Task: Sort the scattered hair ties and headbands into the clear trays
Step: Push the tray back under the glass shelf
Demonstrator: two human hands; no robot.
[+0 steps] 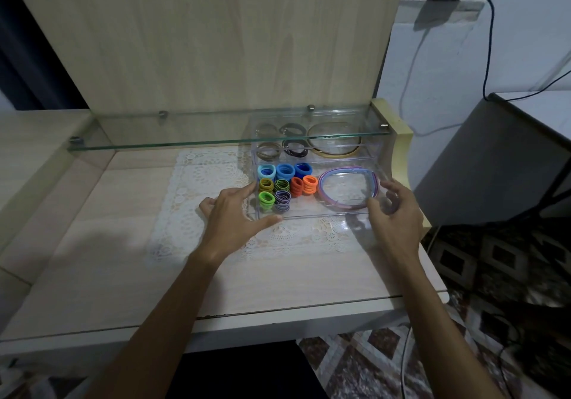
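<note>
A clear tray (315, 215) sits on a lace mat (200, 188) at the right of the desk. Its left part holds rolls of hair ties: blue ones (285, 171), orange ones (304, 185), green ones (266, 199) and striped dark ones (282, 201). Purple and blue headbands (340, 170) lie in its right part. My left hand (230, 216) holds the tray's front left corner, thumb along the front wall. My right hand (398, 216) curls round the tray's right end. Behind it, a second clear tray (367, 151) holds brown and black ties and a gold headband (336, 152).
A glass shelf (154, 143) runs low over the rear tray. A wooden back panel (216, 43) rises behind it, and a cream side bracket (398, 151) stands right of the trays. A grey cabinet (494, 157) and hanging cables (489, 43) are off the desk's right edge.
</note>
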